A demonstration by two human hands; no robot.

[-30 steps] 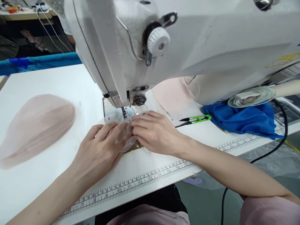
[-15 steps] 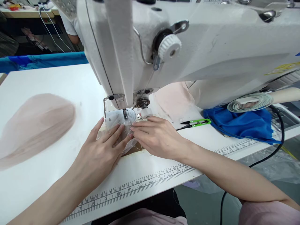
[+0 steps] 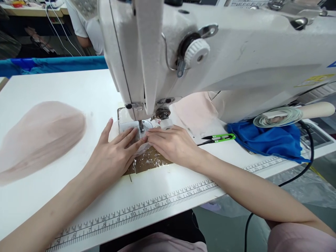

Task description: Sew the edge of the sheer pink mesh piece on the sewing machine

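My left hand (image 3: 114,154) lies flat with fingers spread on a small sheer piece of fabric (image 3: 143,149) in front of the needle (image 3: 141,126) of a white sewing machine (image 3: 210,52). My right hand (image 3: 173,144) lies beside it, fingers stretched out and pressed on the same piece, fingertips almost touching those of the left hand. The fabric is mostly hidden under both hands. A taped brown patch (image 3: 148,161) shows on the table just below them.
A pile of sheer beige fabric (image 3: 39,138) lies at the left on the white table (image 3: 78,91). Green thread snips (image 3: 219,138), a blue cloth (image 3: 273,140) and pink fabric (image 3: 195,108) sit to the right. A ruler strip (image 3: 136,210) lines the front edge. Another person (image 3: 86,28) stands behind.
Both hands have slid the piece forward toward the needle. My left fingers have flattened and spread. More of the taped brown patch now shows below the hands.
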